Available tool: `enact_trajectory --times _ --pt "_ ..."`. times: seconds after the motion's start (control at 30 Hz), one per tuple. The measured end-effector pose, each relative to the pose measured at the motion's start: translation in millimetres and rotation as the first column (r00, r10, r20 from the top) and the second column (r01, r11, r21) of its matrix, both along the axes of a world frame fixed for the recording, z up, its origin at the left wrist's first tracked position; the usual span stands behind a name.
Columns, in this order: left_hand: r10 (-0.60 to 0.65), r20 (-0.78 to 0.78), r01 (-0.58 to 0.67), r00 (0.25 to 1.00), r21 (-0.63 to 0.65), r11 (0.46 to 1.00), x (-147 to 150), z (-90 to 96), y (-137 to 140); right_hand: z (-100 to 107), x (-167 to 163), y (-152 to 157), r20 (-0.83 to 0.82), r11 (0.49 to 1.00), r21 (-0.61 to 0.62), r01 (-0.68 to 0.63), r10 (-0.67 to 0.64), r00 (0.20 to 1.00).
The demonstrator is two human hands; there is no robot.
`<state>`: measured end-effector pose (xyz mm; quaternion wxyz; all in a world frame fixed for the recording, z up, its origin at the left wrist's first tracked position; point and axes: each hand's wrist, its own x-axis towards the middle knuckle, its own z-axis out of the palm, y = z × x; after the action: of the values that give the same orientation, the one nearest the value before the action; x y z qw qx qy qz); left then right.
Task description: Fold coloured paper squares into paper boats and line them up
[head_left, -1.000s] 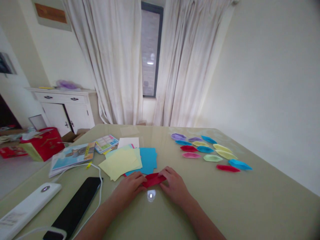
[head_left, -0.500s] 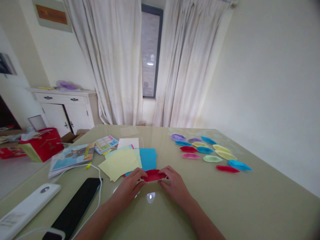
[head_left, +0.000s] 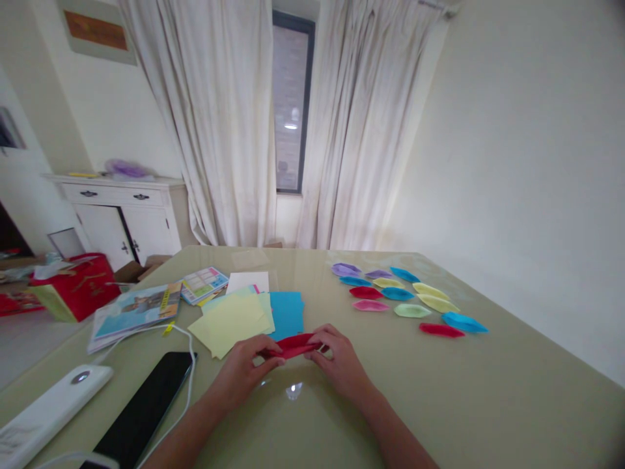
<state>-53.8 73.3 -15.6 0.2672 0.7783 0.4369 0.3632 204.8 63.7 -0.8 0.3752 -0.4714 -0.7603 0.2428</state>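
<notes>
Pale curtains (head_left: 224, 117) flank a narrow window (head_left: 293, 98) past the far edge of the table (head_left: 390, 404), with a white cabinet (head_left: 124, 215) beyond the far left corner and a red bag (head_left: 90, 286) outside the left edge. Nearest that edge lies a magazine (head_left: 139, 311), overhung by nothing but touched or nearly touched by a booklet (head_left: 205, 284) toward the far left corner. Lower down, a white device (head_left: 53, 407) and a black phone (head_left: 141, 407) slant toward the left edge, and a white cable (head_left: 191, 365) loops around the phone's far end, just beside the left forearm. Yellow sheets (head_left: 229, 322) overlap a blue sheet (head_left: 288, 312) directly ahead of the hands, crowding the space there; a white card (head_left: 248, 283) sits behind them. Toward the right edge and far right corner, folded papers (head_left: 397, 294) of several colours lie in loose rows, well apart from the hands. Between the hands, nearer than the sheets, is the red paper (head_left: 294, 346): the left hand (head_left: 247, 368) pinches one end, the right hand (head_left: 338, 365) the other, fingers covering both tips.
</notes>
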Motion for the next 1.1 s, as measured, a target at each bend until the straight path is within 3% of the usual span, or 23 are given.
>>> enact_trajectory --times 0.17,0.43,0.7,1.1 --pt "-0.044 -0.038 0.044 0.998 0.012 0.999 -1.2 4.0 -3.8 3.1 0.7 -1.2 -0.043 1.000 0.003 -0.021 0.021 0.999" --pt "0.049 0.036 -0.045 0.998 -0.090 0.995 0.2 15.6 -4.9 7.3 -2.3 -2.2 -0.140 0.999 0.002 -0.039 0.039 0.989" --pt "-0.069 0.124 0.092 0.990 -0.192 0.977 4.4 5.1 -3.8 4.5 2.4 0.0 -0.197 0.996 -0.046 -0.077 0.067 0.978" --pt "-0.080 0.072 0.091 0.994 -0.163 0.982 0.5 8.9 -2.3 -2.7 5.6 5.1 -0.264 0.992 -0.096 -0.086 0.058 0.963"
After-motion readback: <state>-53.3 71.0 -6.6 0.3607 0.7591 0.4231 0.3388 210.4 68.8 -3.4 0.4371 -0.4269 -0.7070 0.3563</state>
